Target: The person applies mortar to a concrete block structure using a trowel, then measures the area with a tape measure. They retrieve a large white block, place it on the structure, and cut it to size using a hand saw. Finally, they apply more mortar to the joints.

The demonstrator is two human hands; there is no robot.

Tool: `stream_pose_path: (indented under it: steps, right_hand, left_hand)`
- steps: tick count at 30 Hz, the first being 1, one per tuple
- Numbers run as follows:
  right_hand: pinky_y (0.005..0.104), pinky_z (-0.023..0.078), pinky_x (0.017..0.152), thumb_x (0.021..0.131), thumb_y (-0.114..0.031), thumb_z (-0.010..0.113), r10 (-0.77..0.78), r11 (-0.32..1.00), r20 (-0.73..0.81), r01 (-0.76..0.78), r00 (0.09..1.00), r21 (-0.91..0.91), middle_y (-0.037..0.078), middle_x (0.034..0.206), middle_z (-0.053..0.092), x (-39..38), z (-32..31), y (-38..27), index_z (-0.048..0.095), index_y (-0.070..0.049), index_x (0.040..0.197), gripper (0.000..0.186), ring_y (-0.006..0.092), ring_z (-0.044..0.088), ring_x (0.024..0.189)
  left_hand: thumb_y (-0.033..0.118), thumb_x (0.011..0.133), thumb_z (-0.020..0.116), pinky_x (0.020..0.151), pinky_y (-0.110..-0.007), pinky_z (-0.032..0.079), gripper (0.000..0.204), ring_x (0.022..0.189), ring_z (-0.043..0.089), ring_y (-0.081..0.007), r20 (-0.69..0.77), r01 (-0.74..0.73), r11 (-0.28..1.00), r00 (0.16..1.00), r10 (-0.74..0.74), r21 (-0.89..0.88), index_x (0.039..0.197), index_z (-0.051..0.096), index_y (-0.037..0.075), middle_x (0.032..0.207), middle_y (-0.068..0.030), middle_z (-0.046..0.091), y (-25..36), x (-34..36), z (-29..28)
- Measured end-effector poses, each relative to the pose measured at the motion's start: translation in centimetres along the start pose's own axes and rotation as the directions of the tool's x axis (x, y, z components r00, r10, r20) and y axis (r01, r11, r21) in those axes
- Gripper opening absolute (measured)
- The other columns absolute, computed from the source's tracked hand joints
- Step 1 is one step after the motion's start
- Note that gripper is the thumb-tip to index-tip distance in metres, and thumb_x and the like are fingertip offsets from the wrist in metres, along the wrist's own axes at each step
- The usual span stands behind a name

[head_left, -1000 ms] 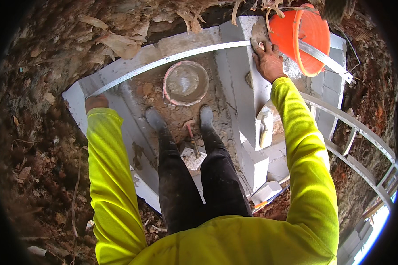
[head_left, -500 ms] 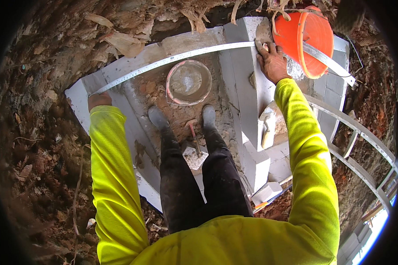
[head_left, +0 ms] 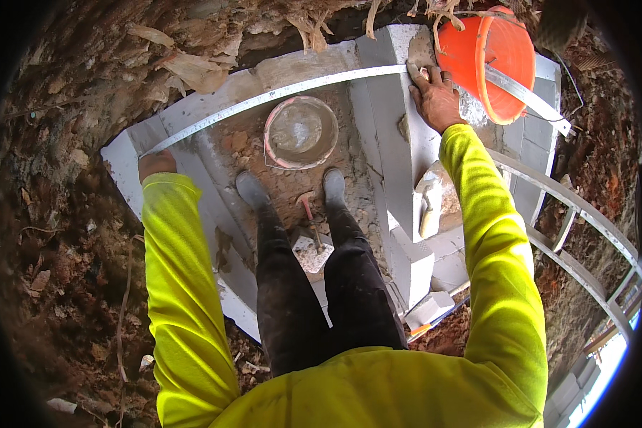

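A white tape measure (head_left: 271,95) stretches in a slight curve from the left block wall (head_left: 125,150) to the right block wall (head_left: 374,107). At its left end is my left hand (head_left: 157,165), closed by the tape's tip, its fingers largely hidden. My right hand (head_left: 437,100) lies on top of the right wall, thumb and fingers around the tape's other end; a small reddish part shows between them. Beneath the band, a round bucket (head_left: 267,135) with grey residue stands on the dirt floor between the walls.
An orange bucket (head_left: 510,71) lies tipped beyond my right hand, a metal straightedge (head_left: 528,98) poking from it. A trowel (head_left: 428,210) rests on the right wall. Between my boots lies a hammer (head_left: 308,208). A metal ladder (head_left: 578,203) leans at right; rough earth (head_left: 64,235) rises at left.
The whole view has shifted slightly. Both hands keep their places at the two ends of the tape measure, and nothing has visibly been let go.
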State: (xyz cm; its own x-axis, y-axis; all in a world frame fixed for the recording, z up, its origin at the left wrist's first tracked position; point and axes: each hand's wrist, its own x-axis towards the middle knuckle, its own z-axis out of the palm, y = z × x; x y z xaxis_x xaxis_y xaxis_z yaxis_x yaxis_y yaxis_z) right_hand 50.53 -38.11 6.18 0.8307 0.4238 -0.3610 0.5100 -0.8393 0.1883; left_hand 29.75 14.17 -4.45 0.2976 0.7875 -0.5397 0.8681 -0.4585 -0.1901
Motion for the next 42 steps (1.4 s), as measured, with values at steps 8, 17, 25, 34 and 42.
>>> stream_pose_path:
  steps: [8, 17, 25, 34, 42]
  right_hand:
    - [0.0609, 0.046, 0.093, 0.095, -0.032, 0.054, 0.005, 1.000, -0.010, -0.004, 1.000, 0.017, 0.009, 0.139, 0.043, -0.4, -0.2, 0.2, 0.047, -0.029, 0.141, 0.047, 0.0383, 0.037, 0.130]
    - [0.0627, 0.046, 0.091, 0.096, -0.032, 0.055, 0.009, 1.000, 0.000, -0.009, 1.000, -0.001, 0.012, 0.139, 0.044, -0.4, -0.4, 0.2, 0.045, -0.031, 0.143, 0.049, 0.0394, 0.040, 0.128]
    - [0.0626, 0.046, 0.092, 0.096, -0.032, 0.054, 0.007, 1.000, 0.026, -0.007, 1.000, -0.011, 0.012, 0.140, 0.043, -0.1, -0.1, 0.3, 0.046, -0.030, 0.143, 0.047, 0.0402, 0.040, 0.129]
    - [0.0615, 0.045, 0.094, 0.095, -0.031, 0.054, -0.014, 1.000, 0.024, 0.014, 1.000, -0.005, 0.011, 0.140, 0.042, 1.0, -0.7, -1.1, 0.047, -0.028, 0.140, 0.046, 0.0394, 0.036, 0.132]
    - [0.0594, 0.047, 0.092, 0.095, -0.031, 0.054, -0.020, 0.999, -0.035, 0.019, 0.999, -0.048, 0.009, 0.141, 0.042, -0.1, 1.6, 1.2, 0.040, -0.033, 0.146, 0.053, 0.0387, 0.040, 0.129]
  left_hand:
    - [0.037, 0.094, 0.055, 0.094, -0.036, 0.052, 0.042, 0.113, 0.064, -0.0264, 0.006, -0.006, 1.000, 1.000, 0.006, 0.005, 0.122, 0.064, 0.006, 0.124, -0.0110, 0.065, 0.5, 0.3, -0.2]
    - [0.038, 0.095, 0.055, 0.092, -0.036, 0.052, 0.042, 0.112, 0.065, -0.0257, 0.006, -0.013, 1.000, 1.000, 0.013, 0.007, 0.121, 0.064, 0.007, 0.123, -0.0102, 0.066, 0.8, 0.2, -0.1]
    - [0.040, 0.095, 0.055, 0.091, -0.036, 0.053, 0.043, 0.111, 0.065, -0.0251, 0.012, 0.000, 1.000, 1.000, -0.001, 0.008, 0.120, 0.064, 0.007, 0.122, -0.0095, 0.066, 0.5, -0.8, -0.2]
    - [0.042, 0.095, 0.054, 0.089, -0.036, 0.054, 0.044, 0.110, 0.066, -0.0243, 0.017, 0.062, 0.998, 0.998, -0.062, 0.000, 0.120, 0.064, 0.007, 0.121, -0.0087, 0.067, -3.1, -2.6, -0.5]
    - [0.042, 0.097, 0.053, 0.083, -0.034, 0.056, 0.041, 0.105, 0.068, -0.0216, 0.045, 0.075, 0.996, 0.996, -0.077, 0.041, 0.114, 0.067, 0.008, 0.115, -0.0079, 0.069, -1.3, -6.9, -0.6]
